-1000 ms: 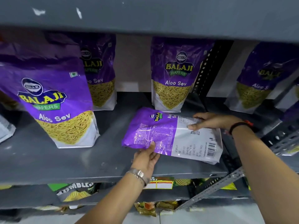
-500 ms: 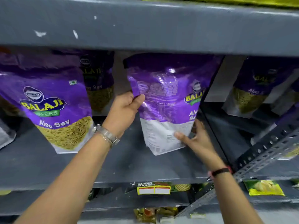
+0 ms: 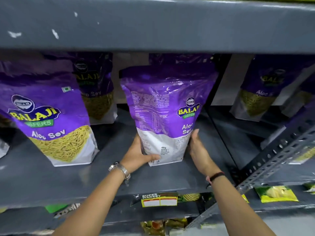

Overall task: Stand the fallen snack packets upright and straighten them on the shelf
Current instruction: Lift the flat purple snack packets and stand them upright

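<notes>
- Fingers of the left hand [image 3: 136,156] curl around the lower left corner of the held packet [image 3: 167,116], thumb across its white front near the base.
- Right hand [image 3: 198,147] lies flat against the packet's lower right edge, fingers extended upward; both hands press on it from either side.
- Held packet stands upright on the grey shelf [image 3: 68,181], back panel facing outward (nutrition print and "400g" legible), base on the shelf surface.
- Front-left packet [image 3: 49,120] stands upright, front outward, leaning slightly, well apart from the held one.
- Rear packet [image 3: 97,92] stands behind it, near the back wall.
- Right-bay packet [image 3: 259,96] stands beyond the perforated upright [image 3: 279,150].
- Price label [image 3: 159,200] is fixed to the shelf's front edge, below the hands.
- Wristwatch [image 3: 120,169] is on the left wrist; a dark band [image 3: 216,176] is on the right.
</notes>
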